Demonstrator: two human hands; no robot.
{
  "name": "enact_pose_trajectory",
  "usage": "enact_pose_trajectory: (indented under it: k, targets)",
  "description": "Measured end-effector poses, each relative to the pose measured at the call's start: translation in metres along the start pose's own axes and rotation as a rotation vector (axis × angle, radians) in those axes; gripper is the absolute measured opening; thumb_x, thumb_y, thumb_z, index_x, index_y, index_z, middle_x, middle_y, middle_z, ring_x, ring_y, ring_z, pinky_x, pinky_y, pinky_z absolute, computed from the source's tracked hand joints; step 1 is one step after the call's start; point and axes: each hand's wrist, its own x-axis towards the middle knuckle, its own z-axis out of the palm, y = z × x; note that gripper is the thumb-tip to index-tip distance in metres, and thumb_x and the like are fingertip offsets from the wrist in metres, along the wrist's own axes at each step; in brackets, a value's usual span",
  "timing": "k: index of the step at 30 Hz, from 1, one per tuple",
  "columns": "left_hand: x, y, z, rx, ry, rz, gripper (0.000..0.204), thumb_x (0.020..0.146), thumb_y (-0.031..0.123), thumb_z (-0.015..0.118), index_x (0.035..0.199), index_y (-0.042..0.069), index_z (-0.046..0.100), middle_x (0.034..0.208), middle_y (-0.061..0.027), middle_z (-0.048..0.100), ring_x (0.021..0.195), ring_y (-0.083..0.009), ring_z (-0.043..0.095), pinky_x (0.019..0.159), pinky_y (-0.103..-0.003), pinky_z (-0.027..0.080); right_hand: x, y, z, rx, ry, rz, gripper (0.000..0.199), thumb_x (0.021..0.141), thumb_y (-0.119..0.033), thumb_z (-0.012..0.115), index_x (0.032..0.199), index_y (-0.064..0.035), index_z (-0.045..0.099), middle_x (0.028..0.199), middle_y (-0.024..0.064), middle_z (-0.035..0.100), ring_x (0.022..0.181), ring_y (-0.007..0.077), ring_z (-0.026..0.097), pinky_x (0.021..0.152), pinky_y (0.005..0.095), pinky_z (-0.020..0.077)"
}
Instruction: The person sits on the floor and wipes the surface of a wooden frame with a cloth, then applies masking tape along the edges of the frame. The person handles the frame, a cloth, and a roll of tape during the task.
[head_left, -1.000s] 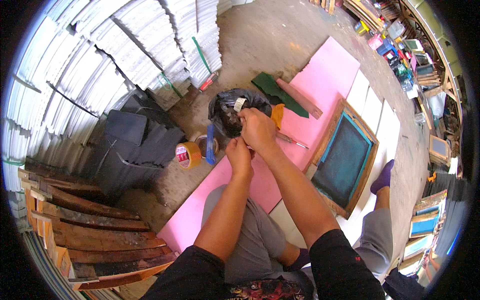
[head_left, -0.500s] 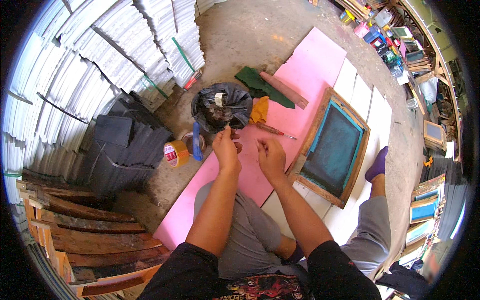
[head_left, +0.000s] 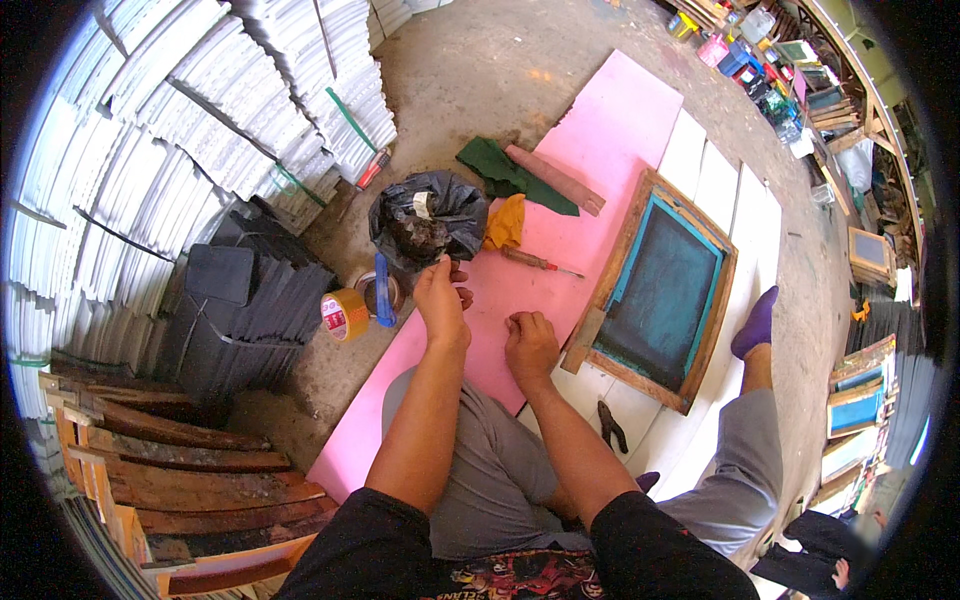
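Observation:
My left hand (head_left: 441,302) is at the near edge of a black plastic bag (head_left: 466,212) with its mouth spread open and dark bits inside. Its thumb and forefinger are pinched together, and what they hold, if anything, is too small to name. Over the pink sheet (head_left: 480,350), my right hand (head_left: 531,346) has its fingers curled in a pinch, and I cannot make out anything in it. A screwdriver (head_left: 540,263) lies beyond my right hand, beside an orange cloth (head_left: 505,222). To the right rests a wooden-framed printing screen (head_left: 660,290) with blue-green mesh.
Left of the bag are a yellow tape roll (head_left: 344,314) and a blue strip-like tool (head_left: 383,290). Dark pliers (head_left: 612,427) lie by my right forearm. Green cloth (head_left: 510,177) is beyond the bag. Stacked white sheets (head_left: 230,100) stand at left. Another person's hand (head_left: 840,573) shows at lower right.
My right hand has drawn slightly nearer to me and its fingers have curled in more. My left hand stays by the bag. The pliers now show beside my right forearm.

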Motion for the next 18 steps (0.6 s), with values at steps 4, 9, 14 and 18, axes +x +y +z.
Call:
enact_pose_trajectory:
  k: [4,9,14,18]
  targets:
    - [-0.002,0.001,0.001,-0.003,0.003,0.002,0.019,0.100,0.024,0.059,0.090,0.008,0.057,0.074,-0.0028,0.058,0.045,-0.0091,0.044,0.043,-0.025,0.031,0.001,0.000,0.002,-0.068,-0.089,0.016,0.010,0.089,-0.019,0.066,0.094,-0.0108,0.064,0.092,0.0102,0.061,0.086,0.0323,0.063,0.072,0.0458,0.0513]
    - [0.001,0.002,-0.001,-0.036,0.012,-0.039,0.021,0.099,0.028,0.060,0.091,0.008,0.057,0.075,-0.0031,0.058,0.046,-0.0098,0.044,0.043,-0.026,0.032,0.009,-0.003,0.003,-0.206,-0.267,0.033,0.016,0.091,-0.020,0.066,0.096,-0.0079,0.059,0.092,0.0122,0.061,0.087,0.0333,0.063,0.073,0.0483,0.0511]
    - [-0.002,0.006,-0.002,-0.046,0.071,-0.083,0.024,0.099,0.031,0.059,0.091,0.008,0.056,0.076,-0.0037,0.057,0.046,-0.0112,0.044,0.044,-0.027,0.033,0.045,-0.026,-0.019,0.063,-0.379,0.103,0.017,0.097,-0.020,0.054,0.104,-0.0055,0.058,0.102,0.0188,0.061,0.094,0.0404,0.064,0.079,0.0521,0.0509]
    - [-0.001,0.003,-0.002,-0.034,0.125,-0.061,0.025,0.100,0.031,0.058,0.090,0.008,0.055,0.075,-0.0033,0.056,0.048,-0.0124,0.046,0.044,-0.028,0.035,0.103,-0.086,-0.040,0.340,-0.203,-0.171,0.016,0.096,-0.016,0.056,0.105,-0.0033,0.056,0.101,0.0207,0.062,0.094,0.0426,0.062,0.079,0.0507,0.0499]
